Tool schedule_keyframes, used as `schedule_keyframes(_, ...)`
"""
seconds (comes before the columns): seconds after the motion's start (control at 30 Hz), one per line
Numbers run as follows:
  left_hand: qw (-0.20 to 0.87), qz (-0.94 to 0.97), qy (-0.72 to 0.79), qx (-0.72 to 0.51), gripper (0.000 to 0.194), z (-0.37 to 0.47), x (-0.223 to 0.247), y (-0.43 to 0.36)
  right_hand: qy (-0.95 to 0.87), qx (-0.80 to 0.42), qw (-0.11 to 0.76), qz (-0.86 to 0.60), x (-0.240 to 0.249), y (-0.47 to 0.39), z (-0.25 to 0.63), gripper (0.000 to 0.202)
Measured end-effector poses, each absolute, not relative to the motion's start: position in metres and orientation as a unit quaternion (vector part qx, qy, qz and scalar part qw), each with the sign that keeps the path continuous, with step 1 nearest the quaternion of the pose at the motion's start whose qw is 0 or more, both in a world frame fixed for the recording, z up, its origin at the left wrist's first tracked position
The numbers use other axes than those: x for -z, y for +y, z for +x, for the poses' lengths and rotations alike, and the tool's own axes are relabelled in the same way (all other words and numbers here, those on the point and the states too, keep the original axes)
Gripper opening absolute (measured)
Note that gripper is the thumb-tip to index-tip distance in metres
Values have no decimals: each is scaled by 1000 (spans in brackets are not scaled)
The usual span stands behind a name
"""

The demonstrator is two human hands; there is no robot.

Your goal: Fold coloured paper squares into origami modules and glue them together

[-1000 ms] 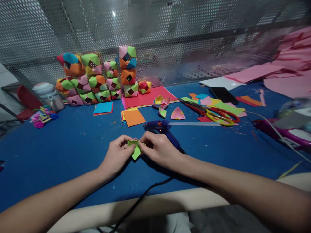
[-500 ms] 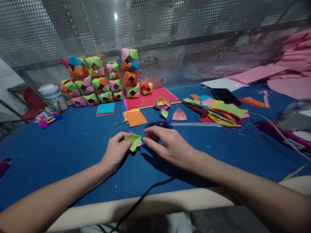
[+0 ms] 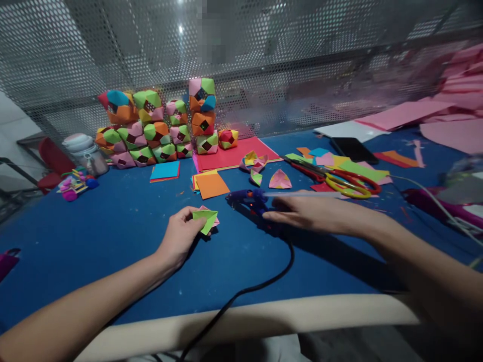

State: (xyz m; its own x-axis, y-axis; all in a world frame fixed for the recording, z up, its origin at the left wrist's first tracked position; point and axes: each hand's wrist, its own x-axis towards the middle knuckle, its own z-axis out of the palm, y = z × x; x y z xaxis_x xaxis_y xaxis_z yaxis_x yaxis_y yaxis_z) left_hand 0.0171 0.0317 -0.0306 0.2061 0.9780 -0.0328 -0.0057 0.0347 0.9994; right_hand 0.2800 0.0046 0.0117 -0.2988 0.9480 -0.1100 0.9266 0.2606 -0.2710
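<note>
Pinched in my left hand [image 3: 183, 229] is a small folded green and pink paper piece [image 3: 206, 220], just above the blue table. My right hand [image 3: 302, 211] is at the handle of a blue glue gun [image 3: 251, 197]; whether its fingers grip the handle is unclear. The gun lies with its nozzle towards the left, and a clear glue stick [image 3: 294, 194] sticks out of its rear. A black cord runs from it to the table's front edge. Orange paper squares [image 3: 212, 185] lie behind my left hand.
Stacked paper balls [image 3: 156, 132] stand at the back left, beside a white jar [image 3: 85, 153]. Folded paper pieces [image 3: 280, 179] lie behind the gun. Scissors [image 3: 349, 183], paper scraps and a black phone [image 3: 353, 150] are at the right. Blue squares [image 3: 165, 171] lie left of centre.
My right hand has moved right, away from the folded paper, to the glue gun's handle. The gun's body now shows more fully. My left hand still holds the folded paper.
</note>
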Motion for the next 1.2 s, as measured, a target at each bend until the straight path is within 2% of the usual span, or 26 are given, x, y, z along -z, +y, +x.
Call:
schedule_keyframes(0.1, 562, 538, 456, -432, 10, 18, 30, 32, -798, -191, 119, -559, -5, 10, 265, 41)
schedule_keyframes(0.3, 550, 558, 458, -421, 11, 19, 29, 31, -739, -159, 280, -591, 18, 13, 238, 23)
schedule_keyframes(0.43, 540, 560, 465, -423, 11, 18, 30, 31, -721, -174, 314, -593, 24, 10, 236, 27)
schedule_keyframes(0.53, 529, 565, 472, -422, 12, 18, 31, 31, -739, -184, 365, -536, 25, 0, 235, 22)
schedule_keyframes(0.87, 497, 615, 479, -381, 10, 17, 33, 32, -829, -107, 329, -440, 22, -17, 226, 11)
schedule_keyframes(1.03, 489, 624, 479, -377, 9, 18, 32, 31, -841, -74, 286, -453, 22, -17, 226, 14)
schedule_keyframes(1.2, 499, 623, 470, -377, 9, 17, 32, 30, -843, -62, 287, -450, 24, -17, 227, 16)
